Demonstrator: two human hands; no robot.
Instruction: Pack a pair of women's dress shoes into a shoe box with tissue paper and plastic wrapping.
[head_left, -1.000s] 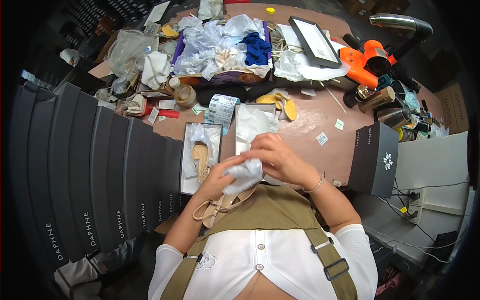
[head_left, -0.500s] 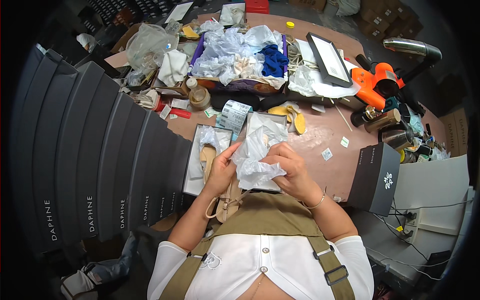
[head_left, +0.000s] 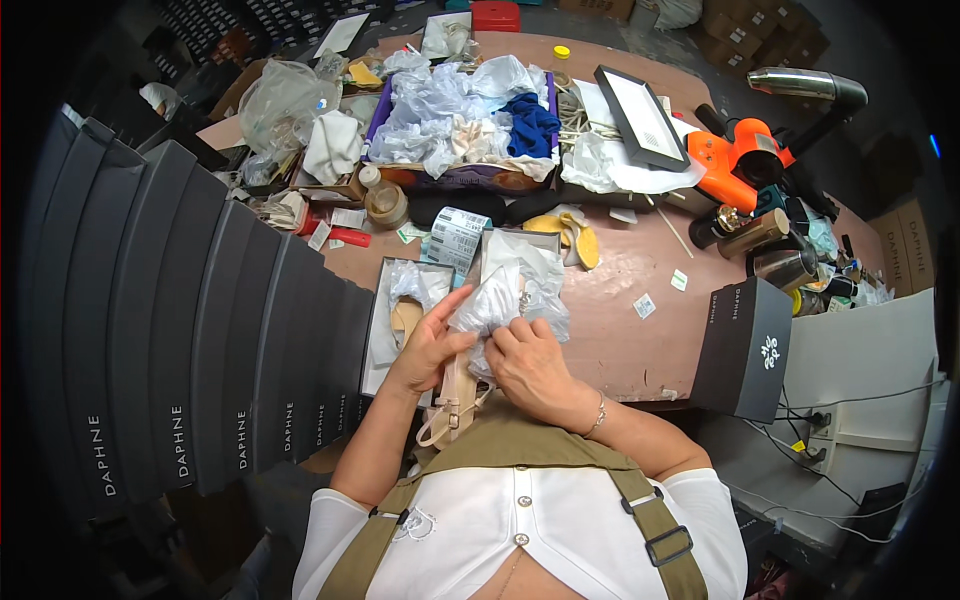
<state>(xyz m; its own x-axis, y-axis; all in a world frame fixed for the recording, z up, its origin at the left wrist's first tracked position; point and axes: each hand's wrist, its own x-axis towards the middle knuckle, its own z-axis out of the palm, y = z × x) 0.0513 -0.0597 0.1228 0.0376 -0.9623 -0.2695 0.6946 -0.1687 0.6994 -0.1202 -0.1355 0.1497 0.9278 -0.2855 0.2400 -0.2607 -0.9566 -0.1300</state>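
A beige strappy sandal (head_left: 455, 408) hangs between my hands, its buckled ankle strap toward my apron and its front end covered by a crumpled, thin whitish wrapping sheet (head_left: 492, 303). My left hand (head_left: 432, 350) grips it from the left, thumb across the sheet. With fingers curled in, my right hand (head_left: 532, 372) presses the sheet from the right; its fingertips are partly hidden. Below the hands' far side lies an open shoe box (head_left: 550, 240) with more wrapping. Beside it, another shoe box part (head_left: 378, 340) holds a second beige sandal (head_left: 405, 316) and crumpled wrap.
Tall stacks of dark shoe boxes (head_left: 230, 330) rise at my left. A dark box (head_left: 742, 345) stands at the right edge. Farther back are a purple-edged carton (head_left: 460, 178) of crumpled wrap, a label roll (head_left: 457, 238), a jar (head_left: 385, 203) and an orange heat tool (head_left: 715, 170).
My right hand has moved left and inward, folding the loose end of the sheet against the sandal. The sheet now lies closer around it. The view has shifted slightly.
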